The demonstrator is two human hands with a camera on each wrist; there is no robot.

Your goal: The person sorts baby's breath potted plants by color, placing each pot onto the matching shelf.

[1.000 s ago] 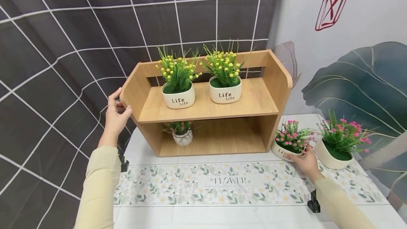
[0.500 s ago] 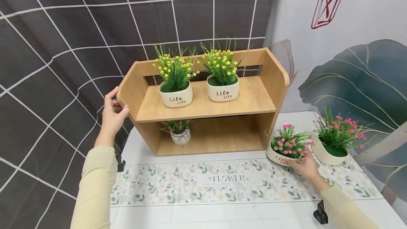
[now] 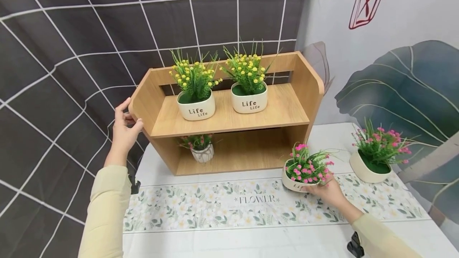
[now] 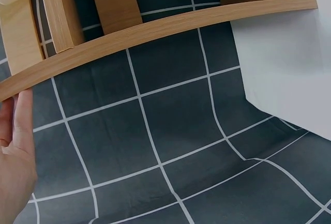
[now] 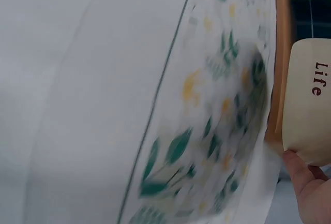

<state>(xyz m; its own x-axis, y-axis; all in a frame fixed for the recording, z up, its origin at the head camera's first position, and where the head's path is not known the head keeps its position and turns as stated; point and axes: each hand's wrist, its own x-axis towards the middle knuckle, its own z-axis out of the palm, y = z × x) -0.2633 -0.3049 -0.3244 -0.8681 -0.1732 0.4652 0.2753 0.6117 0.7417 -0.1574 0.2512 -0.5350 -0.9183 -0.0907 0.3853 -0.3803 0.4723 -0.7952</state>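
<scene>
My left hand (image 3: 123, 128) grips the left side panel of a two-tier wooden shelf (image 3: 233, 123), thumb in front and fingers behind; in the left wrist view the hand (image 4: 15, 167) lies against the shelf's curved edge (image 4: 155, 27). My right hand (image 3: 326, 191) holds a cream pot of pink flowers (image 3: 304, 170) from its right side, just off the shelf's front right corner over the floral runner. The right wrist view shows that pot (image 5: 310, 110), printed "Life", with a fingertip (image 5: 310, 188) under it.
Two cream "Life" pots of yellow flowers (image 3: 196, 108) (image 3: 249, 102) stand on the upper tier, and a small pink-flowered pot (image 3: 202, 152) stands at the lower tier's left. Another pink-flowered pot (image 3: 371, 166) sits at the table's right. A floral runner (image 3: 222, 210) crosses the white table.
My right hand has carried the pink-flowered pot leftwards, away from the other pink pot to the shelf's front right corner. The left hand has stayed on the shelf's side.
</scene>
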